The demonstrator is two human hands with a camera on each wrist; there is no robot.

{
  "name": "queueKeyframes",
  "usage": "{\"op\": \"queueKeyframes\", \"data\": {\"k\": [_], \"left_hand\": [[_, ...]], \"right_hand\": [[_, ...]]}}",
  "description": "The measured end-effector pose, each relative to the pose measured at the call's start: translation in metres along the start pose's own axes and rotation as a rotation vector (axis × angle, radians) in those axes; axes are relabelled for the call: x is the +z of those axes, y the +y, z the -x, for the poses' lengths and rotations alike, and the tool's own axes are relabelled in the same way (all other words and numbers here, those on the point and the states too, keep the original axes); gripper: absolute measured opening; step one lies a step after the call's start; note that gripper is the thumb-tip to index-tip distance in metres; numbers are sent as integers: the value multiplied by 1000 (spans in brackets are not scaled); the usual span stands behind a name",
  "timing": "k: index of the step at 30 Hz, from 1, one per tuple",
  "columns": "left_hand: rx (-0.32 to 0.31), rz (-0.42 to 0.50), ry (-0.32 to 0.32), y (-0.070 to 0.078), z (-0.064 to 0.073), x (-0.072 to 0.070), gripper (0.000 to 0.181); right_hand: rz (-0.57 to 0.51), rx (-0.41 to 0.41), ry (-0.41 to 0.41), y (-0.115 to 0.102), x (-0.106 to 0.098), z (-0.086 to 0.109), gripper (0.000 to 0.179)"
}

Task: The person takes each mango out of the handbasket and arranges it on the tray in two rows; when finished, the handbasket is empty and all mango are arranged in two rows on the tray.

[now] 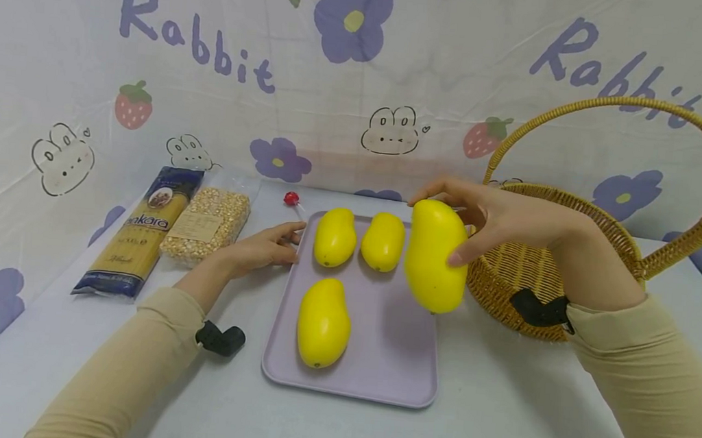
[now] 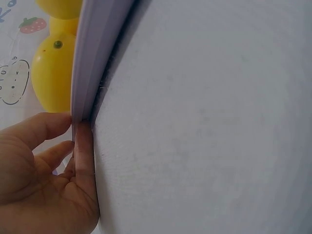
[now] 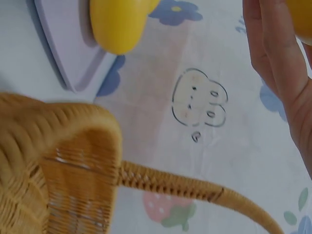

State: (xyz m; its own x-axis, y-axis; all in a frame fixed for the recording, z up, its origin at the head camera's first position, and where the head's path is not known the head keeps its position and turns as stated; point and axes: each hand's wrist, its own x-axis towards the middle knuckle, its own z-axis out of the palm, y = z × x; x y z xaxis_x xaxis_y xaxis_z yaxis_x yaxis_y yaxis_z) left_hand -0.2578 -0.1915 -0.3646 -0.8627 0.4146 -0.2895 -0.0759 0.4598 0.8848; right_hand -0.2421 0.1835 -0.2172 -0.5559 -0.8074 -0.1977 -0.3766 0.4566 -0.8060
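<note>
My right hand [image 1: 500, 217] holds a yellow mango [image 1: 436, 257] between thumb and fingers, raised above the tray's right side. The mango casts a shadow on the lilac tray [image 1: 369, 385]. Three more mangoes lie on the tray: one at the back left [image 1: 334, 237], one beside it [image 1: 383, 242], and one at the front left [image 1: 324, 323]. At the tray's left edge, my left hand [image 1: 265, 245] grips the rim. In the left wrist view, its thumb and fingers [image 2: 85, 151] meet the tray wall. Only a corner of the held mango shows in the right wrist view.
To the right stands a wicker basket [image 1: 514, 263] with a tall arched handle [image 1: 629, 102]. A spaghetti pack [image 1: 142, 230] and a bag of corn kernels [image 1: 208, 225] lie at the left. Behind the tray's left corner is a red lollipop [image 1: 291, 198]. A printed cloth hangs behind the table.
</note>
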Motion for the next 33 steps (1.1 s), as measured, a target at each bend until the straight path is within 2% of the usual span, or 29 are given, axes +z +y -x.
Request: {"op": "queueKeyframes", "data": {"k": [18, 33], "left_hand": [[9, 4, 1, -1, 0, -1, 75], [2, 0, 1, 1, 0, -1, 75]], "right_hand": [[69, 34, -28, 14, 23, -28, 71], [35, 87, -96, 24, 41, -42, 75]]}}
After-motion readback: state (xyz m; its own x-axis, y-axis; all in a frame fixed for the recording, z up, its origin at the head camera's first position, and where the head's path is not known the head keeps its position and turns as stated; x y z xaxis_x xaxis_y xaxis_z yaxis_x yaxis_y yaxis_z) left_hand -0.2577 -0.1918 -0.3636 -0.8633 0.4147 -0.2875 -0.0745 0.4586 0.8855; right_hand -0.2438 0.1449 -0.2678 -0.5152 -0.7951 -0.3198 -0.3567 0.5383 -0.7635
